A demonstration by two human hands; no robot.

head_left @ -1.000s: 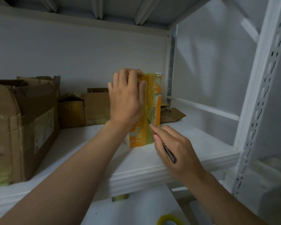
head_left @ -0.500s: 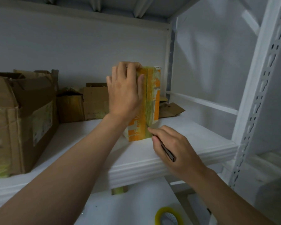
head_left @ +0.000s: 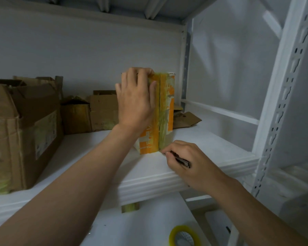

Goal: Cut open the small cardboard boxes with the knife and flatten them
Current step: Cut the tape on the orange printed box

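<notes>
A small orange and white cardboard box (head_left: pixel 164 110) stands upright on the white shelf (head_left: pixel 194 157), its taped seam facing me with a dark slit running down it. My left hand (head_left: pixel 135 100) lies against the box's left half, fingers curled over its top edge. My right hand (head_left: pixel 187 160) grips a dark knife (head_left: pixel 180 158) like a pen, its tip at the bottom of the seam where the box meets the shelf. The blade itself is hidden by my fingers.
A large brown carton (head_left: pixel 21 132) stands at the left of the shelf. Two smaller brown boxes (head_left: pixel 89 114) sit behind it, and a flattened cardboard piece (head_left: pixel 185 119) lies behind the orange box. A roll of yellow tape (head_left: pixel 184 237) rests on the lower shelf. White rack uprights (head_left: pixel 281 110) stand at the right.
My right hand has drawn the knife down the taped seam from mid-height to the box's bottom edge. My left hand has stayed on the box.
</notes>
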